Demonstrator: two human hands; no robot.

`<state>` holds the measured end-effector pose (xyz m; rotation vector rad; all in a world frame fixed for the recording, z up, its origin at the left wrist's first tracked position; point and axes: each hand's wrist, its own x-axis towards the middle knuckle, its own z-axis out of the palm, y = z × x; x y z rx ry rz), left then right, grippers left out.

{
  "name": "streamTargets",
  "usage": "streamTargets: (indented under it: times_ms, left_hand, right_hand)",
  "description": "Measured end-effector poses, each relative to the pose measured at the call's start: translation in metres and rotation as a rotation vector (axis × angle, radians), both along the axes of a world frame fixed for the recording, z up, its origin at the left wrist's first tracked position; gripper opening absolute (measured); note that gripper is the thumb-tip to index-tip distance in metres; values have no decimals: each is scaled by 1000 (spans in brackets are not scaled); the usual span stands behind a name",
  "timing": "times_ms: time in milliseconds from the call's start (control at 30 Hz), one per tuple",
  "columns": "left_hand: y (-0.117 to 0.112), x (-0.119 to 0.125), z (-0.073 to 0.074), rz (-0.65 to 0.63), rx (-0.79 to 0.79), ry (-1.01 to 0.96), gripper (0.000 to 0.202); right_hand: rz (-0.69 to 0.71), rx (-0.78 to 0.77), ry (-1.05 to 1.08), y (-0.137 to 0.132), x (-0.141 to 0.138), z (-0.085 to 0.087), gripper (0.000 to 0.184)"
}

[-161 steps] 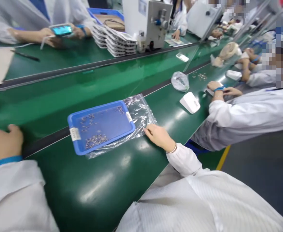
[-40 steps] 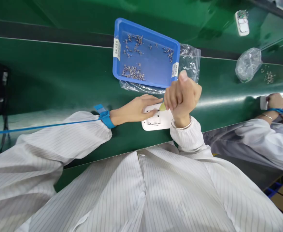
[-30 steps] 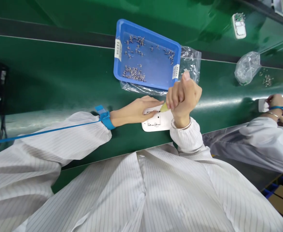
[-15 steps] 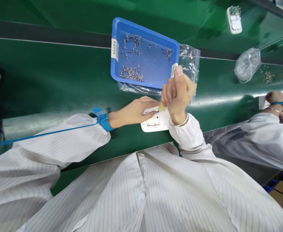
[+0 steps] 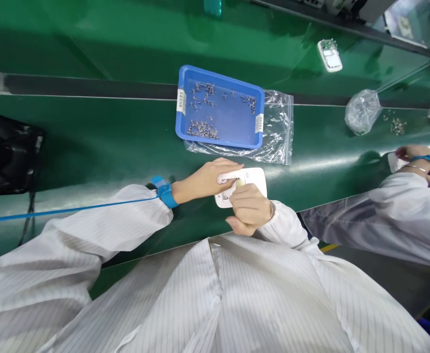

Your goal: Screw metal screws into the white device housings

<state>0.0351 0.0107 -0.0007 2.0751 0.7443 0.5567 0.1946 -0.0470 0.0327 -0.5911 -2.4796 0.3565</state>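
Note:
A white plastic housing (image 5: 258, 178) with rounded corners, speaker holes and a recessed compartment lies on the green bench in front of me. My left hand (image 5: 215, 177) rests over its left part, fingers along the far edge and thumb across the face, holding it down. My right hand (image 5: 249, 208) is closed in a fist above the near side of the housing. It grips a small pale yellow tool (image 5: 239, 183), mostly hidden by the fingers, whose tip points at the housing near my left thumb. A blue strap (image 5: 167, 194) circles my left wrist.
Beyond my hands, a blue tray (image 5: 233, 125) with small metal parts sits on a clear plastic bag (image 5: 279, 130). A black device (image 5: 7, 152) stands at left. Rightward are an opened white unit (image 5: 330, 55), a crumpled bag (image 5: 362, 112), loose parts (image 5: 397, 126) and a co-worker's hands (image 5: 420, 164).
My right fist has turned over and dropped toward me, its thumb now at the near side. My left hand still holds the housing. The whole view has shifted slightly.

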Motion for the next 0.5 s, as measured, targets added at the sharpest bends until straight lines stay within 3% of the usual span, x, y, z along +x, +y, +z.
streamTargets:
  times_ms: [100, 200, 267, 333, 400, 500]
  left_hand:
    - [-1, -2, 7, 19, -53, 12, 53]
    - [-5, 1, 18, 96, -78, -30, 51]
    - [-11, 8, 24, 92, -24, -22, 58]
    - [-20, 18, 24, 26, 78, 58, 84]
    - [-30, 28, 19, -41, 193, 163, 108]
    - [-42, 32, 17, -78, 267, 201, 108]
  right_hand:
    - [-142, 189, 506, -4, 8, -4, 48]
    - [-298, 272, 807, 4, 25, 1, 46]
    - [-362, 189, 998, 16, 38, 6, 43]
    - [-508, 29, 1116, 33, 49, 8, 43]
    - [-681, -147, 1091, 49, 55, 7, 45]
    - [-875, -328, 965, 64, 60, 2, 47]
